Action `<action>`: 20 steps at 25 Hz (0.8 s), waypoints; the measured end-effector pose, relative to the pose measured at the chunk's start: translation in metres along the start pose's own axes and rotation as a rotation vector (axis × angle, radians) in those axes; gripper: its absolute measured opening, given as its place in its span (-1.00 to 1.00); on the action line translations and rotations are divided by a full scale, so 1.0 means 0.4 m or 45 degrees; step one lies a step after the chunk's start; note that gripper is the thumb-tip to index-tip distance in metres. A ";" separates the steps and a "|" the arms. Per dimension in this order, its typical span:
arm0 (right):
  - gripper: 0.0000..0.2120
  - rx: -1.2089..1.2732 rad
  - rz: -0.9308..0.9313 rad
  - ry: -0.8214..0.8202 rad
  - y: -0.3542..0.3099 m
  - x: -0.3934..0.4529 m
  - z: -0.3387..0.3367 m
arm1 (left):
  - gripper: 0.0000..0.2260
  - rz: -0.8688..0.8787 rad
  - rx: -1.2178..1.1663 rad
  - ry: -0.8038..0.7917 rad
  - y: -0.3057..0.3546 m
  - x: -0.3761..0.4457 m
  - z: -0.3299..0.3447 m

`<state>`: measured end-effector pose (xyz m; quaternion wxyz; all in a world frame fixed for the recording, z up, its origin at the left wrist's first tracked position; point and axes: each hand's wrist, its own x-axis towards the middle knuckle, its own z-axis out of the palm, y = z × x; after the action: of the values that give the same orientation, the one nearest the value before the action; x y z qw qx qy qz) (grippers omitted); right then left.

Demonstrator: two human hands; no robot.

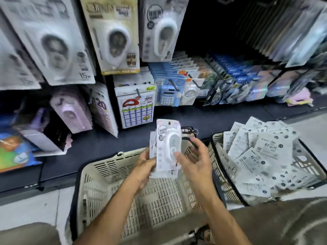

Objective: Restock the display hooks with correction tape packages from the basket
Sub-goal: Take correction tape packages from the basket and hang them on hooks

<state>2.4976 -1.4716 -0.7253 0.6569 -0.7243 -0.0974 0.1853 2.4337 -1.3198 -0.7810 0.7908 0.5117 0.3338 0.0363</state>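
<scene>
My forearms reach over the cream basket (106,174). Left hand (144,167) grips a small stack of correction tape packages (167,147), right hand (193,160) pinching the front one. I'd square up the hang holes before reaching for the hooks.

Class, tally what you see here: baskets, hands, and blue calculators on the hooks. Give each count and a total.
Baskets: 2 (cream basket, second basket)
Hands: 2 (left hand, right hand)
Blue calculator: 1
Total: 5
</scene>
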 end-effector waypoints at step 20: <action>-0.84 0.413 -0.402 -0.095 -0.557 0.206 0.016 | -0.52 0.831 0.152 0.284 0.705 -0.297 -0.030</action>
<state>2.5929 -1.4078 -0.5170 0.7814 -0.5778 -0.2028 0.1200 2.4150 -1.2244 -0.4905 0.6651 0.6295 0.2385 0.3232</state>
